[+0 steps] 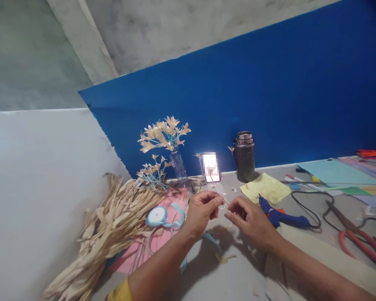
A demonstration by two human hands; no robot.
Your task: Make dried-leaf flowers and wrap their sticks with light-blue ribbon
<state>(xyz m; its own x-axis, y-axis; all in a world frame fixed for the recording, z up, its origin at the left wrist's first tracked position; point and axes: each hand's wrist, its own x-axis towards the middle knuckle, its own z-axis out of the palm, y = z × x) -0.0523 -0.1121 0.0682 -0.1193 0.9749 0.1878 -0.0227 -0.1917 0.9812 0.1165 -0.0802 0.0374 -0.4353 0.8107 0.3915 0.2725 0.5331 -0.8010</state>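
Above the middle of the table, my left hand (205, 211) pinches a thin pale piece (226, 204), too small to make out clearly. My right hand (249, 219) is just beside it, thumb and fingertips closed on the lower end of the same piece. Left of my left hand lie a roll of light-blue ribbon (157, 216) and pink paper (130, 261). A blue hot glue gun (283, 216) rests close to my right hand. Pale husk flowers (164, 133) on light-blue stems stand in a clear bottle (178, 167), with a second bunch (153, 172) lower down.
Dried corn husks (103, 234) are heaped at the left. A lit phone (211, 167) and an uncapped dark flask (245, 156) stand at the back. Yellow paper (265, 188), red-handled scissors (360, 238), a black cable (303, 205) and coloured sheets (338, 171) lie at the right.
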